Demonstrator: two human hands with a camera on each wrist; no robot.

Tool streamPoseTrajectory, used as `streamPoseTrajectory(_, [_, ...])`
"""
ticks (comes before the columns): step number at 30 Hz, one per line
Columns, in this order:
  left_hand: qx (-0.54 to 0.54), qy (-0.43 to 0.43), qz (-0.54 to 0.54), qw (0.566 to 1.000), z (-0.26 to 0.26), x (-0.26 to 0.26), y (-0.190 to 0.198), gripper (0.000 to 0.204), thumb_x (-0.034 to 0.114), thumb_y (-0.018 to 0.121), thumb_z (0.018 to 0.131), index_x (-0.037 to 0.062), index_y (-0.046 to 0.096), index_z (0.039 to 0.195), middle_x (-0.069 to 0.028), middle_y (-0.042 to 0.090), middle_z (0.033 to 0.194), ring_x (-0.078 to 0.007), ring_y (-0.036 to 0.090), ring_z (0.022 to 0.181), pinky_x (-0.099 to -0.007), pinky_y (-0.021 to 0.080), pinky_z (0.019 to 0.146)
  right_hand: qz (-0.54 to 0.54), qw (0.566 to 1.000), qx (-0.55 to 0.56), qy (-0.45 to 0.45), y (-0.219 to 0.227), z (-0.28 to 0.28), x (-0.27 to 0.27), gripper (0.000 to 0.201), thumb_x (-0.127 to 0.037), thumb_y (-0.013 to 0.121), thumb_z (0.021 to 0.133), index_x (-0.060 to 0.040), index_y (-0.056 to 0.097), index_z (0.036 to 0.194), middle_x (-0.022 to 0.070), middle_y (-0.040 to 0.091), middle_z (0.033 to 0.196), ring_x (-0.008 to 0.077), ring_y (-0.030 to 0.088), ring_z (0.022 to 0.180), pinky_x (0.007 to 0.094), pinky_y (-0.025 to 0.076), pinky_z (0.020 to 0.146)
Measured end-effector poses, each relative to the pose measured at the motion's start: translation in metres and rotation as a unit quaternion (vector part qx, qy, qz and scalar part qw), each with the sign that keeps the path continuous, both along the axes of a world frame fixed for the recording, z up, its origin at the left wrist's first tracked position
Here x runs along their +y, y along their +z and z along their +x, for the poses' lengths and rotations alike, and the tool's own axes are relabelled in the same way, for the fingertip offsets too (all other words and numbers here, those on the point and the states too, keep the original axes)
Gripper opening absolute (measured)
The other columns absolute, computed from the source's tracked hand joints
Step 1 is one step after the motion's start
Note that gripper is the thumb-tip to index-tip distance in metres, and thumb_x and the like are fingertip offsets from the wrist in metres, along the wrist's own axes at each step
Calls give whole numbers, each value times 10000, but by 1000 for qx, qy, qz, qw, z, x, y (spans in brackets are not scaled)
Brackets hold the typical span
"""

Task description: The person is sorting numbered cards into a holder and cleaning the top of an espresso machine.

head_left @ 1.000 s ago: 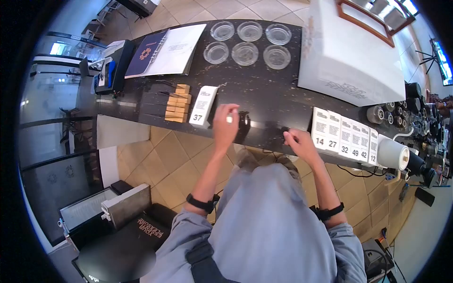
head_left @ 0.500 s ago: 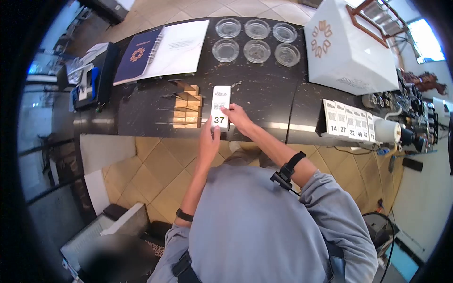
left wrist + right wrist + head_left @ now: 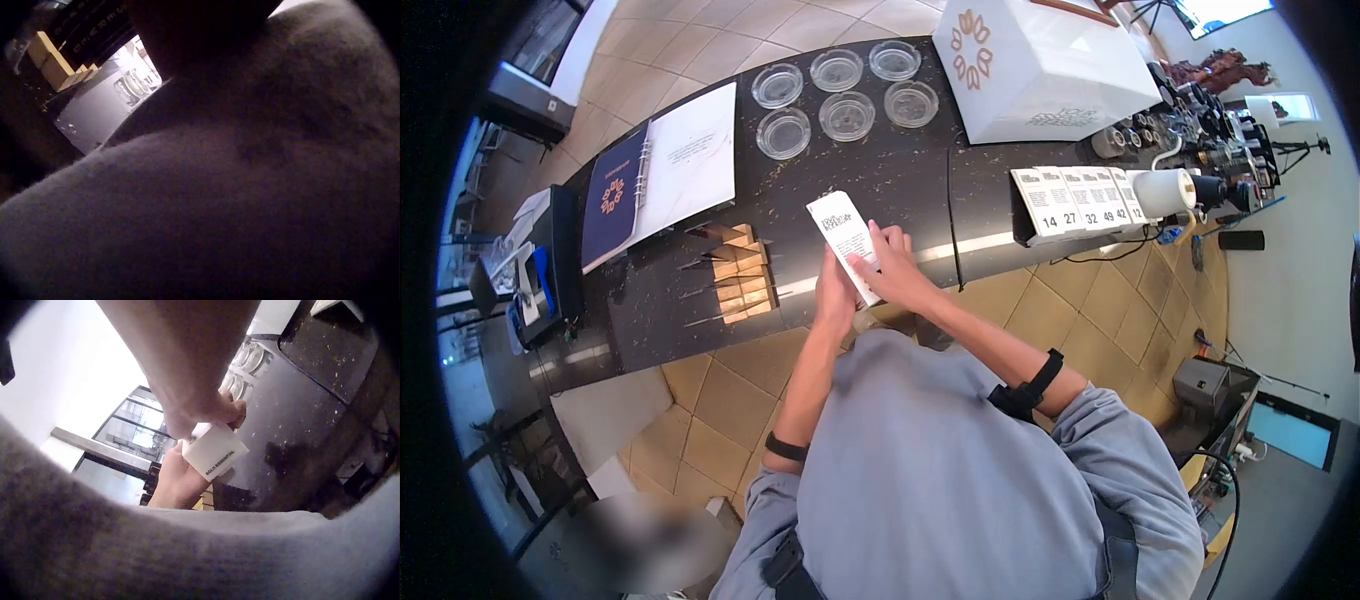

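Both hands hold a narrow white carton [image 3: 840,228] at the counter's front edge, its printed face up and its top leaning left in the head view. The left hand [image 3: 832,296] grips its lower left side. From the right, the right hand [image 3: 900,268] grips it with the thumb across the printed face, covering part of the text. In the right wrist view, the carton's end [image 3: 215,453] reads "BOLD ESSENTIAL", between the left hand [image 3: 174,486] and the right hand [image 3: 203,415]. The left wrist view is mostly filled by dark cloth [image 3: 219,200].
Left of the hands is a stepped wooden holder [image 3: 743,278] with dark strips. An open ring binder [image 3: 685,160] lies behind it. Several glass dishes [image 3: 847,117] stand in two rows at the back. At right are numbered white cartons [image 3: 1052,207], a white cylinder [image 3: 1165,190] and a large white box [image 3: 1040,85].
The hands were apart and empty; they came together on the carton marked 37. It has since tilted and moved towards the body, and its number is now hidden. The head view has turned.
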State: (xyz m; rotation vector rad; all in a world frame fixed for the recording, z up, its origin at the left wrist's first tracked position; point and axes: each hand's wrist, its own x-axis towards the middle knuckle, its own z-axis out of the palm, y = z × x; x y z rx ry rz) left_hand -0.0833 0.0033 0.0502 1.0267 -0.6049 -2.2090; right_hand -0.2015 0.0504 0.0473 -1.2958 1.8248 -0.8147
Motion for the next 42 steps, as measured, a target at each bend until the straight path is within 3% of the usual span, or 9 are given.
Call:
streamPoseTrajectory(2, [20, 4, 4, 1000, -13, -1, -2, 498, 407, 311, 1055, 64, 425, 1397, -85, 536, 1359, -208, 525, 1229, -383, 422, 1038, 21, 994, 106, 2, 25, -5, 2, 904, -442, 649, 864, 154, 256, 1419, 248, 384, 1225, 385, 375, 1132, 464, 360, 996])
streamPoseTrajectory(6, [25, -18, 3, 1000, -33, -1, 6, 479, 379, 325, 1060, 48, 420, 1392, -84, 550, 1327, -200, 530, 1213, -368, 417, 1039, -46, 994, 93, -24, 23, -28, 7, 972, -365, 735, 723, 135, 280, 1420, 220, 400, 1169, 369, 397, 1126, 454, 373, 989])
streamPoseTrajectory(10, [10, -23, -31, 999, -44, 2, 9, 466, 358, 346, 1061, 45, 407, 1400, -83, 542, 1335, -197, 521, 1225, -364, 415, 1041, -8, 996, 57, -64, 31, -45, 9, 834, -301, 754, 735, -4, 376, 1417, 185, 425, 1105, 323, 473, 1071, 384, 410, 971])
streamPoseTrajectory(22, [-6, -80, -59, 995, -75, 6, -6, 393, 134, 565, 978, 23, 452, 1338, -88, 578, 1263, -157, 563, 1144, -327, 474, 943, -10, 992, 42, -120, 41, -87, 17, 631, -311, 757, 708, 13, 527, 1199, 223, 606, 1049, 340, 593, 1002, 402, 485, 865])
streamPoseTrajectory(25, [-45, -97, -103, 989, -85, 9, -11, 394, 113, 580, 965, 48, 465, 1336, -80, 592, 1243, -164, 582, 1121, -330, 485, 932, -8, 986, -55, -160, 44, -96, 23, 663, -336, 764, 709, 12, 521, 1218, 203, 662, 1049, 325, 649, 983, 393, 508, 842])
streamPoseTrajectory(28, [-36, -100, -70, 992, -92, 14, -12, 425, 103, 616, 943, 22, 461, 1331, -82, 599, 1232, -155, 573, 1125, -317, 475, 941, -16, 984, -30, -175, 40, -104, 28, 689, -361, 772, 713, 16, 514, 1230, 175, 691, 1039, 312, 685, 940, 386, 525, 814])
streamPoseTrajectory(32, [-15, -100, -67, 993, -96, 16, -19, 419, 100, 602, 947, 22, 460, 1333, -85, 596, 1234, -157, 572, 1128, -323, 478, 940, 20, 984, -35, -176, 36, -111, 33, 696, -367, 772, 722, 25, 506, 1232, 210, 656, 1095, 327, 651, 1016, 388, 510, 855])
streamPoseTrajectory(34, [-3, -112, -76, 991, -95, 15, -21, 435, 123, 573, 962, 46, 431, 1366, -80, 575, 1262, -153, 567, 1137, -325, 485, 929, 9, 988, 49, -145, 30, -112, 32, 709, -351, 772, 726, 40, 487, 1245, 236, 567, 1132, 352, 599, 1055, 393, 491, 890])
streamPoseTrajectory(42, [26, -108, -8, 994, -85, 12, -21, 484, 106, 508, 971, 109, 351, 1429, -62, 527, 1328, -173, 543, 1194, -337, 487, 949, 20, 996, 15, -88, 26, -106, 31, 706, -293, 770, 712, 42, 475, 1259, 191, 440, 1060, 349, 547, 980, 401, 479, 882])
